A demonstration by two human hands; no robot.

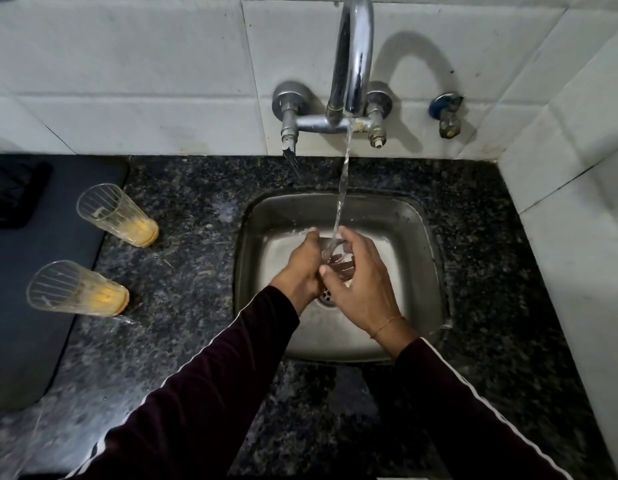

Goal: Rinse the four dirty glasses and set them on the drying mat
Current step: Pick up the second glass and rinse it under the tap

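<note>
Both hands are down in the sink (415,237), wrapped around one clear glass (337,256) from either side. The left hand (300,268) is clamped on its near-left wall, fingers curled tight; the right hand (361,289) cups the other side, fingers bent around it, a thin thread bracelet (387,325) at the wrist. The glass sits mouth up between them, right over the drain (326,296), and the stream of water (342,188) drops straight into it. It looks clear and wet, though the hands hide most of it.

The tap (352,60) arches out of the wall, chrome and a bit crusted at the joints, with a small valve (448,114) off to its right. The sink is a dull steel square set in a dark speckled stone counter (183,244), wet in patches. White tiles (127,64) run behind and up the right side, grout lines grimy.

Left on the counter, well apart from the sink, stand two more ribbed glasses: the far glass (117,214) and the near glass (77,289), both upright with orange dregs at the bottom. They stand at the edge of a dark mat (30,271); whether they touch it I cannot tell.
</note>
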